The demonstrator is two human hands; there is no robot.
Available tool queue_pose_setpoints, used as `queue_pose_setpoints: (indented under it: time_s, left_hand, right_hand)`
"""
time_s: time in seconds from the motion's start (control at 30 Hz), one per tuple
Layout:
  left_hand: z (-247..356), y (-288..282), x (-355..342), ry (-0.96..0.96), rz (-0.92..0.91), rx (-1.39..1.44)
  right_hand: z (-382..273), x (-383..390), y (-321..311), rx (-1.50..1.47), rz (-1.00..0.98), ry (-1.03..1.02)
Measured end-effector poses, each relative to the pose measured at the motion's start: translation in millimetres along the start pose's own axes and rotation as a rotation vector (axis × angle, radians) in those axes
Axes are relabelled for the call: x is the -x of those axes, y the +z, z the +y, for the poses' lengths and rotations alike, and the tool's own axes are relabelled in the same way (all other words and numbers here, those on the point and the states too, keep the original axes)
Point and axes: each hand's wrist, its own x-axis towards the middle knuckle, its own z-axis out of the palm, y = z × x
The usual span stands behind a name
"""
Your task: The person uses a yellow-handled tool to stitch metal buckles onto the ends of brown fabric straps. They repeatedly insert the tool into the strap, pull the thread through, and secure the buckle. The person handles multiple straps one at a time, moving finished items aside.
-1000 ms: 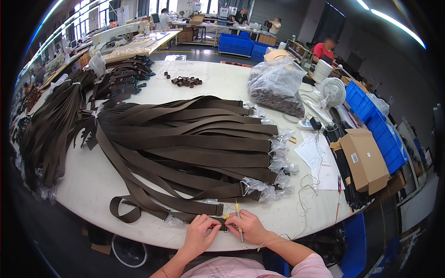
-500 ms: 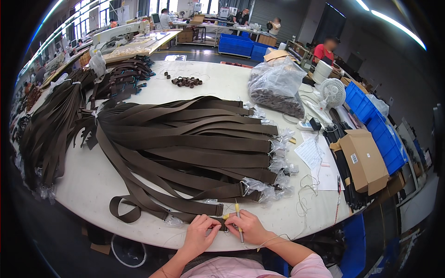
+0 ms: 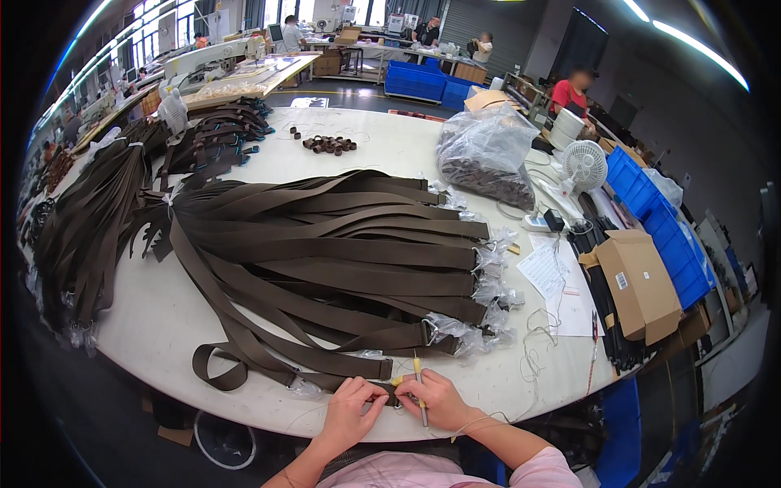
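At the table's near edge, my left hand [image 3: 351, 411] pinches the end of a dark brown webbing strap [image 3: 333, 380]. Close beside it, my right hand [image 3: 441, 402] has its fingertips closed on the same strap end. A slim metal tool with yellow wrapping and a needle-like tip [image 3: 418, 376] is also held in the right fingers, pointing away from me. Pale thread [image 3: 488, 416] trails over my right wrist. The strap's small end piece is mostly hidden by my fingers. Just beyond my hands lie more brown straps [image 3: 366, 281], their buckle ends wrapped in clear plastic [image 3: 455, 332].
Another strap bundle [image 3: 89, 220] hangs over the left side. Small brown loops [image 3: 329, 145] lie at the back. On the right are a plastic bag [image 3: 488, 154], a white fan [image 3: 584, 164], papers [image 3: 561, 285], and a cardboard box [image 3: 639, 285]. Co-workers are farther off.
My hands stay almost in the same place, with the strap and tool still held. The view has shifted very slightly; the person in red at the right has moved their arm.
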Motion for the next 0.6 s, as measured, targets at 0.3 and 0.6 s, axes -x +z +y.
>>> queue_pose_setpoints:
  time_s: [0.3, 0.6]
  left_hand:
    - [-2.2, 0.6, 0.3, 0.006, -0.007, 0.003]
    - [-1.8, 0.4, 1.1, -0.009, -0.005, 0.002]
  right_hand:
    - [-0.9, -0.7, -0.5, -0.003, 0.005, 0.001]
    - [-2.0, -1.8, -1.5, 0.0, 0.0, 0.005]
